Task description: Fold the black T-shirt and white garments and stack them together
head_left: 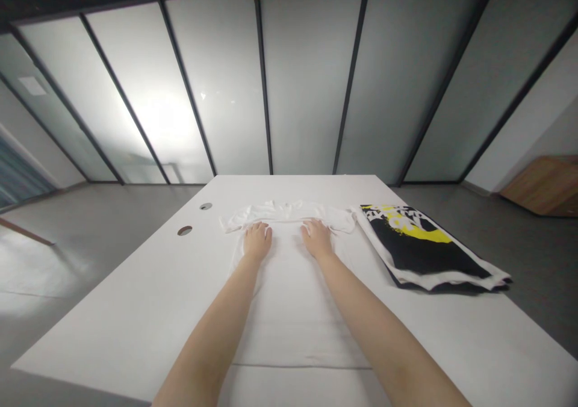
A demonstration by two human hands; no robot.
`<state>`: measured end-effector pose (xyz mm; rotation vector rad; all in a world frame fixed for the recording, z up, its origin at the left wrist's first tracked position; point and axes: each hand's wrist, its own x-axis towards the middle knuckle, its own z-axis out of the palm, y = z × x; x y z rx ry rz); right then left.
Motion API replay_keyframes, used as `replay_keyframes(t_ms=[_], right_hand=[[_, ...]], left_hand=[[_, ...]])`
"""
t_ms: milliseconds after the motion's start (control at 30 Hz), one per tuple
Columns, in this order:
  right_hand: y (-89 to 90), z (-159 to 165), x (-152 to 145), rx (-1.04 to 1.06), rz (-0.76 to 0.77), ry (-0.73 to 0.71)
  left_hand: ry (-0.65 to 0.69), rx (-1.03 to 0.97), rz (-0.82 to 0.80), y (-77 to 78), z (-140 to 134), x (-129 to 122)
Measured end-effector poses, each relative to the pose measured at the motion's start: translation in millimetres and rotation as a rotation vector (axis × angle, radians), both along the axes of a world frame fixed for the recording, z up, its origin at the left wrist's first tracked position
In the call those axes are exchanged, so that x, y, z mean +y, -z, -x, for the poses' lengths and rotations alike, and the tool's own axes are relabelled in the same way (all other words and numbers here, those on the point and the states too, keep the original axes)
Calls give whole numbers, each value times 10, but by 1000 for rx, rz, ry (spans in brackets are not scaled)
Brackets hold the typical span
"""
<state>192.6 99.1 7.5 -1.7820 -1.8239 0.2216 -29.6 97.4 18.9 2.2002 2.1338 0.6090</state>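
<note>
A white T-shirt (289,286) lies spread on the white table (158,298), its collar and sleeves at the far end and its hem toward me. My left hand (257,240) rests palm down on the upper left of the shirt, fingers stretched forward. On the upper right, my right hand (316,238) lies flat in the same way, thumb toward the middle. A crosswise fold of cloth runs between the two hands, just below the collar. Neither hand appears to grip the fabric.
To the right, a stack of folded black and white shirts (419,244) with a yellow print reaches the table's right edge. Two round holes pierce the tabletop at far left, the nearer hole (185,230) being larger. Frosted glass panels (307,82) stand behind.
</note>
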Motion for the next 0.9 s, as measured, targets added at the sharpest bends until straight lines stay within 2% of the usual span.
replay_keyframes(t_ms=[133,233,300,433,533,633,733,833,900], right_hand=[[30,-186,-171,68,-83,-19],[50,-231,-338,81,-94,-21],[71,-202,-453,3,-21,-2],[98,-106,-641,-261,244,78],[70,-89,-711,-313,354,61],[9,-120,-696,-291,376,46],[-66,-197,-581,-186,276,71],[-157,-381,-389,-92,159,159],[-225,-569,-255,-121,163,262]], left_hand=[[12,-40,-93,4,158,-234],[-16,42,-15,47,193,-396],[-28,126,62,70,184,-483],[-54,233,135,85,168,-604],[-102,253,149,99,193,-680],[-121,271,151,119,231,-755],[-126,274,171,119,246,-806],[-125,263,183,81,214,-818],[-92,243,175,37,164,-812]])
